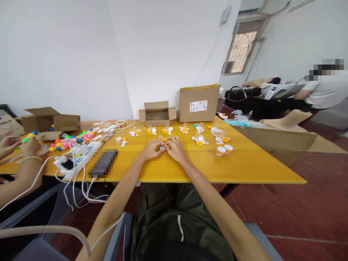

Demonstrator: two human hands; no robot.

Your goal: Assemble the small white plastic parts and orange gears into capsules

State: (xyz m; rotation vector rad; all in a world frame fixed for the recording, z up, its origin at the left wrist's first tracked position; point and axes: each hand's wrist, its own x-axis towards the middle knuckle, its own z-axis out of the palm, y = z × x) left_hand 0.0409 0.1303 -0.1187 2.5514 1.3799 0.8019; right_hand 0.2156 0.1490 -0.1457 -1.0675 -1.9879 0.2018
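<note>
The left hand [150,149] and the right hand [175,148] are facing each other above the yellow table [233,166], their fingers bending inward and their thumbs nearly meeting. Between the thumb tips a small clear piece [162,148] is sitting, looking colourless, shiny and see-through, with a paler patch showing on it; its exact shape is staying too small to make out. The fingertips are lying right at its edges, but whether either hand is actually pinching it I cannot tell.

Just beyond the fingers, an orange ring [164,139] is showing, bright and rounded, partly hidden by the hands. Farther out from both hands, little heaps of parts are forming a loose row: clear cups, flat white pieces and orange rings. The heap [199,140] to the right of the right hand is mixing white pieces with an orange ring lying on its near side. Past it, farther to the right, two white-topped clear cups [225,149] are standing side by side, touching or nearly so. Beyond the hands an open cardboard box [157,115] is standing by the wall, and to the left of the left hand a dark phone [103,164] is lying beside a white power strip [78,161].
</note>
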